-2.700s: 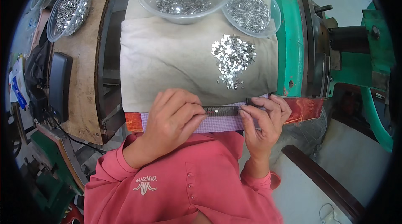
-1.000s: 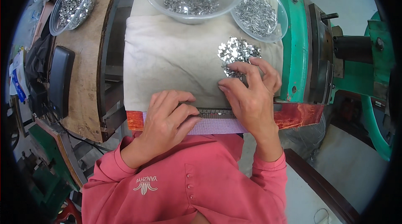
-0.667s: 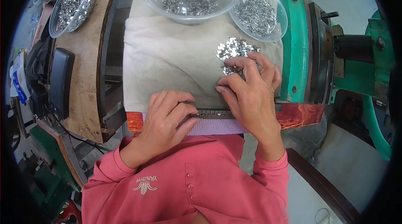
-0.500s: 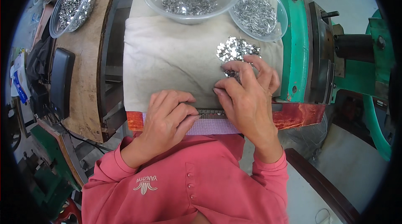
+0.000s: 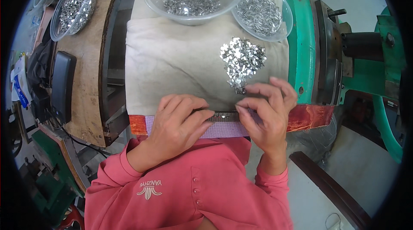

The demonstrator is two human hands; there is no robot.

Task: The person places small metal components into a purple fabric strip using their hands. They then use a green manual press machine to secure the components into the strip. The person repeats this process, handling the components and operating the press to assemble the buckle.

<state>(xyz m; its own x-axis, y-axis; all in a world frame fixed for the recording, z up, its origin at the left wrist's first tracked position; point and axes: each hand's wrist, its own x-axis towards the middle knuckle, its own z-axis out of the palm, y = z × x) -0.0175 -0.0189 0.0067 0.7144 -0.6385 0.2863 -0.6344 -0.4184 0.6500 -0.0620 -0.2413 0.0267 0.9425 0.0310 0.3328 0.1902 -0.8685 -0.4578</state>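
Observation:
A narrow dark metal strip (image 5: 223, 117) with a row of small slots or pieces lies along the near edge of the cloth. My left hand (image 5: 174, 122) has its thumb and forefinger closed at the strip's left part; whether they pinch a small piece is hidden. My right hand (image 5: 269, 116) is over the strip's right end, thumb and forefinger drawn close together at it, the other fingers curled and slightly blurred. Anything between its fingertips is too small to make out. Just beyond it lies a pile of small shiny metal pieces (image 5: 243, 62) on the beige cloth (image 5: 172, 58).
At the far side stand a large clear bowl (image 5: 193, 17) of metal pieces and a smaller clear tub (image 5: 262, 36) of thin metal pins. A green machine (image 5: 303, 58) borders the right. On the left, a wooden table (image 5: 88, 79) carries another tub (image 5: 56, 19) and a black box (image 5: 64, 86).
My right hand has come back from the pile to the strip, uncovering the pile's near end. My left hand has shifted slightly right along the strip.

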